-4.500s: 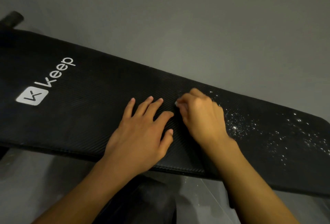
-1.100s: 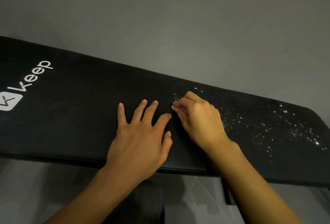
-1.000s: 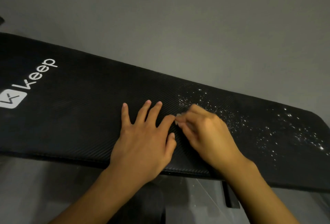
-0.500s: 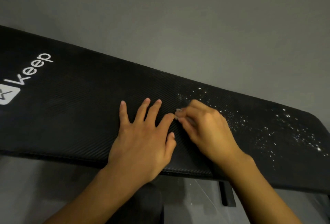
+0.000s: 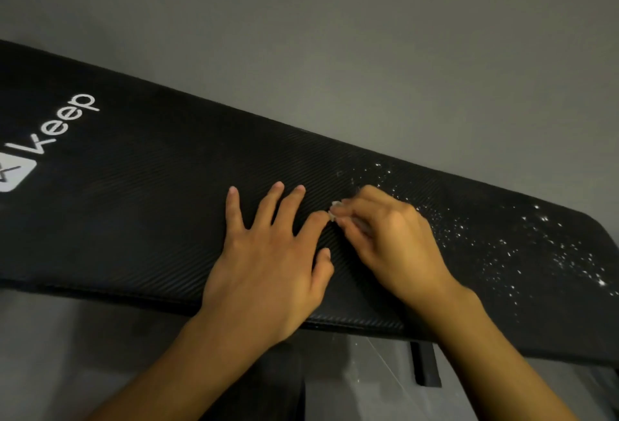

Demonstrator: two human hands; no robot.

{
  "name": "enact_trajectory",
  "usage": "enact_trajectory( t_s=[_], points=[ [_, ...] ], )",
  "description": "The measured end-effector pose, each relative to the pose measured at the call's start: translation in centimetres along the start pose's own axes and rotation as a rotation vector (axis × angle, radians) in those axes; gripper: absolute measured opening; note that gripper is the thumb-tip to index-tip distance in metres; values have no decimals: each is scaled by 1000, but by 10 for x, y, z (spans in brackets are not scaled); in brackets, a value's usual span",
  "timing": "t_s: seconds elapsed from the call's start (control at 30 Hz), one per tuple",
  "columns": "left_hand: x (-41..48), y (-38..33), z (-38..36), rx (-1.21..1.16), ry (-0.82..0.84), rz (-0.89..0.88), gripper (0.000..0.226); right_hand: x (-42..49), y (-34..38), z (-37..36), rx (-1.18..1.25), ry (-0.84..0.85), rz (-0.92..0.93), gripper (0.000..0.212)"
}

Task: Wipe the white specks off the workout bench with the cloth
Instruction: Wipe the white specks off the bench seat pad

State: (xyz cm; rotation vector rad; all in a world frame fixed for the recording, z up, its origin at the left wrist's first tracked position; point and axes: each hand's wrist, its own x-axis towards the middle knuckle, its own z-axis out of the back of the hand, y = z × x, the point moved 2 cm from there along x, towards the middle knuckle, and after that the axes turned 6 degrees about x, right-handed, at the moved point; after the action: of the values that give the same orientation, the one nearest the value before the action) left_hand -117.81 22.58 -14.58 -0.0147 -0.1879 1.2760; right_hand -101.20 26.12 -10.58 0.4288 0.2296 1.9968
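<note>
black ribbed padding covers the workout bench (image 5: 134, 219), which carries a white "keep" logo (image 5: 50, 142) near its left end. the left hand (image 5: 268, 259) lies flat on the padding at mid-length, fingers straight and spread, holding nothing; it appears to steady the pad. the right hand (image 5: 392, 243) sits just beside it, fingers curled and pinching a small pale scrap that i take to be the cloth (image 5: 335, 212). only a corner shows at the fingertips, touching the padding next to the left forefinger; the rest is hidden under the hand. white specks (image 5: 502, 243) lie scattered over the right portion of the bench, thick towards the rounded right end and thinner near the right knuckles. the padding left of the hands shows none. judgement: the wiping step is in hand and well short of done, as the bulk of the specks lies to the right of the cloth. the next move calls for carrying the cloth rightward under firm, even pressure, since specks may lodge in the ribs, with care not to scatter them. beyond the far edge is a plain grey surface (image 5: 335, 35), floor or wall i cannot tell. a dark frame member (image 5: 425, 367) shows under the near edge. lighting is dim.
</note>
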Motion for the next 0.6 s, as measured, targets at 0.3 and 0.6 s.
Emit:
enact_trajectory(
  t_s=[0.3, 0.6],
  points=[
    [0, 2, 1, -11, 15, -5, 53, 35, 3, -7, -248, 17, -62, 37],
    [0, 2, 2, -14, 20, -8, 54, -49, 20, 15, -28, 110, -76, 70]
  ],
)
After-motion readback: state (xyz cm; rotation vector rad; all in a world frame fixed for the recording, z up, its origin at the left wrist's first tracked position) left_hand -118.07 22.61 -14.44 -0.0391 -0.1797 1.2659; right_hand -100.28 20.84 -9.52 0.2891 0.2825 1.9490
